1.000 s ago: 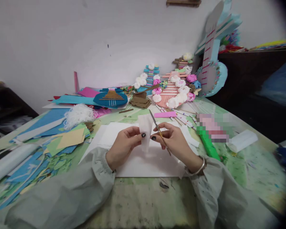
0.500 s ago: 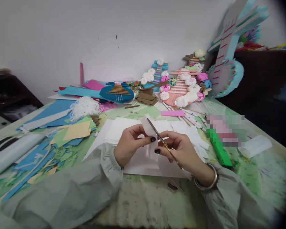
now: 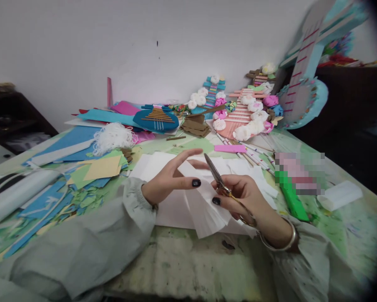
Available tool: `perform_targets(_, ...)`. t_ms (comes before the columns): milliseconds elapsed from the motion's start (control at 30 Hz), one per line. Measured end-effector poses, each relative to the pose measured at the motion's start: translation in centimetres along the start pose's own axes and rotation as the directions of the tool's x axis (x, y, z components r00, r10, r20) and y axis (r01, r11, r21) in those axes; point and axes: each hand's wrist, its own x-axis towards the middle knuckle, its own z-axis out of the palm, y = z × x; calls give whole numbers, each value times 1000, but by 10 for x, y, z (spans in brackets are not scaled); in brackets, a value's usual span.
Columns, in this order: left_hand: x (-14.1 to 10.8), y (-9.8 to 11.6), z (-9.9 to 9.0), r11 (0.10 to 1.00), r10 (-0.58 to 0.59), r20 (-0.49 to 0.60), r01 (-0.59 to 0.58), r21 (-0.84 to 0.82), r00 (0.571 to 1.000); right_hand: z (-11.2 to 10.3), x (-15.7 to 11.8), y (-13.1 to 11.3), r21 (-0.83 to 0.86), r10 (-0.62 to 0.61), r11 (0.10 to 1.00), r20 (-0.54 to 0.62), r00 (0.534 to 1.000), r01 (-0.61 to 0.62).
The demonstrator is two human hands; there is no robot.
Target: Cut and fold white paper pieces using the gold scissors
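My left hand [image 3: 172, 178] is open over the white sheets, its thumb and fingers spread apart. A folded strip of thin white paper [image 3: 205, 209] fans out below and between my hands. Its upper end passes behind my left thumb, and its right side meets the fingertips of my right hand. Whether those fingertips pinch the paper I cannot tell. My right hand [image 3: 245, 199] is closed round scissors [image 3: 221, 184] with gold-coloured handles, the blades together and pointing up and left. Beneath both hands lies a stack of white paper [image 3: 172, 214].
Coloured paper scraps [image 3: 87, 199] and white string [image 3: 114, 138] lie left. Farther back are decorated paper instruments [image 3: 155, 119], brown card pieces [image 3: 194, 126] and a pink strip [image 3: 230, 148]. To the right lie a green box-like object [image 3: 293, 201] and a white roll [image 3: 341, 196].
My left hand has let go of the white paper and spread its fingers, shifting slightly left. The paper has dropped lower and fanned out. The scissors remain in my right hand.
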Motion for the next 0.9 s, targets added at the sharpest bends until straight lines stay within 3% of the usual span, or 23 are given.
perform_targets(67,2,0,-4,993,-107,65,110,-46,992,0,1,0,-6,22,1000,9,1000,-22)
perform_targets(167,5,-4,-7,985,-169,8,170,-35,986,-2,4,1,-1,50,999,-23,998,-50)
perform_targets(500,6,-9,-12,979,-194,-79,188,-83,978,-6,9,3,-30,83,996,-119,989,-87)
perform_targets(733,3,-6,-2,951,-297,-1,295,-90,955,-4,10,4,-76,60,995,-118,991,-69)
perform_targets(900,2,-11,1,960,-256,26,257,-109,966,-3,11,5,-114,-13,994,-148,989,-4)
